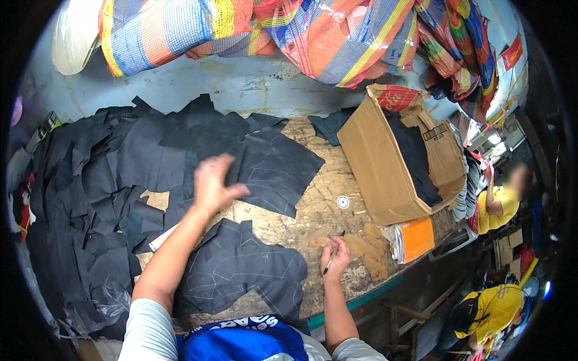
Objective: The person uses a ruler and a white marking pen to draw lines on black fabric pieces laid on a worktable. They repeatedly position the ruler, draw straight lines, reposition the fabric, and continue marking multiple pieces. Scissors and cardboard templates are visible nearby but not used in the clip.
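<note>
Seeing outlines on the dark sheet point(241, 274) by the near edge of the bench point(328, 180) and a second sheet point(278, 169) farther back — guessing the left-end heap point(72, 192) remains — left hand point(215, 183) splayed, empty, right hand point(337, 255) pinching a pen point(326, 268).

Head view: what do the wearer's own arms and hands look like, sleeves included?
The left hand and right hand are ungloved, with no watch or ring that I can make out. The left forearm and right forearm are uncovered up to a pale, whitish left sleeve and right sleeve. No cables show on them.
</note>
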Tool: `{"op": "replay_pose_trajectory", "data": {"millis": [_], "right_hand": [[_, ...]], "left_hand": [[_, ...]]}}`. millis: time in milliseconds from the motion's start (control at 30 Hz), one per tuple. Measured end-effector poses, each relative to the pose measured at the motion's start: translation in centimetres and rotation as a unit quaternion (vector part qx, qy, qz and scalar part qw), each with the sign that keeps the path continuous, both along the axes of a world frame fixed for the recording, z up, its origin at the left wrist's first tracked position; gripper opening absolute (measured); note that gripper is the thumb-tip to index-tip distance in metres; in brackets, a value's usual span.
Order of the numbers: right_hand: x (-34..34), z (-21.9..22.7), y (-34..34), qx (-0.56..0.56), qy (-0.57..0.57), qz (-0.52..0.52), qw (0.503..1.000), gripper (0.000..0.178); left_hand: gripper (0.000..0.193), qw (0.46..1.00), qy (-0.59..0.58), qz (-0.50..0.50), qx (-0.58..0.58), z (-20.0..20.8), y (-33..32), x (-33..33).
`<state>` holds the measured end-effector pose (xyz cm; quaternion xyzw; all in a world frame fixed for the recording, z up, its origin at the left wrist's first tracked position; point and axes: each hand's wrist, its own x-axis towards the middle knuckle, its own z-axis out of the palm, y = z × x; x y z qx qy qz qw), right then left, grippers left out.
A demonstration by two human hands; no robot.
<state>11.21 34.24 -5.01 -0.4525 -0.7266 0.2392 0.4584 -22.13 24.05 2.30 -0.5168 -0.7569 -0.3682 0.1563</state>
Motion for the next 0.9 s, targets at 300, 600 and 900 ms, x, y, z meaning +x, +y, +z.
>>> {"op": "replay_pose_trajectory", "data": {"millis": [300, 600, 900], "right_hand": [[0.2, -1.2, 0.4, 0.028, 0.03, 0.005, 0.999, 0.015], [0.3, -0.7, 0.2, -0.053, 0.029, 0.002, 0.998, 0.017], [0.4, -1.8, 0.9, 0.008, 0.03, 0.021, 0.999, 0.02]], "left_hand": [[0.021, 0.974, 0.024, -0.169, -0.152, -4.2, 4.7, 4.0], [0.016, 0.794, -0.508, -0.241, 0.231, 9.7, 6.0, -2.8], [0.018, 0.791, -0.533, -0.247, 0.172, 19.9, -6.3, -1.7]]}}
